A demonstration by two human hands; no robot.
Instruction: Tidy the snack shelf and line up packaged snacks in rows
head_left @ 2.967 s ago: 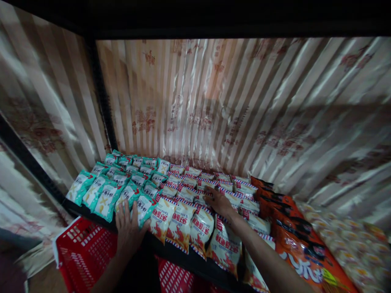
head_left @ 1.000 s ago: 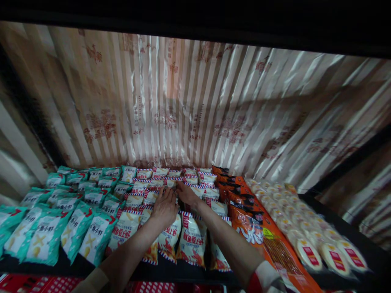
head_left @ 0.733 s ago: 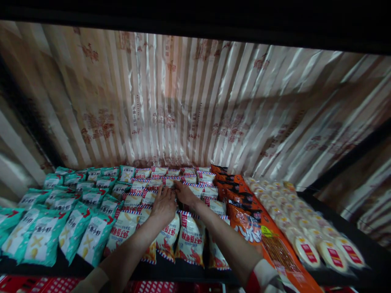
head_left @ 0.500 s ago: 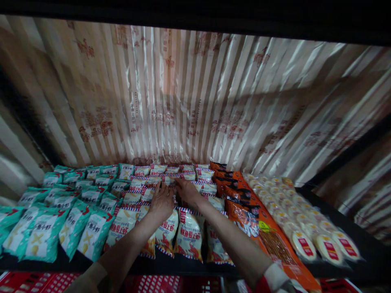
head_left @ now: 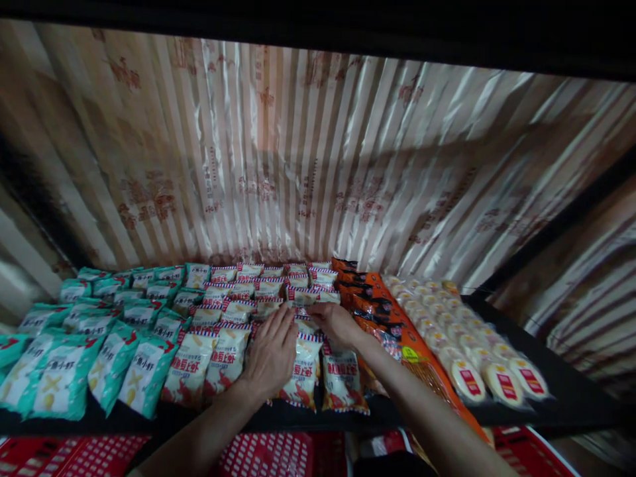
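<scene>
My left hand [head_left: 272, 348] lies over the front rows of white snack bags with red lettering and striped edges, its fingers stretched out and pointing away from me. It covers parts of the bags beneath it. Just to its right, my right hand [head_left: 336, 323] has its fingers closed at the top edge of a white snack bag [head_left: 306, 324] in the second row. In front of that bag stand a front-row white bag [head_left: 304, 371] and another white bag [head_left: 342, 381]. The undersides of both hands are hidden.
Teal snack bags [head_left: 64, 377] stand in rows on the left. Orange packets [head_left: 380, 308] and round pale wrapped items [head_left: 467, 381] fill the right of the black shelf [head_left: 561, 397]. Red plastic baskets [head_left: 268, 457] sit below; striped foil sheeting [head_left: 298, 152] hangs behind.
My left hand has come nearer and to the right, its fingers straightening over the front bags. My right hand has drawn back slightly and right. The view has shifted a little.
</scene>
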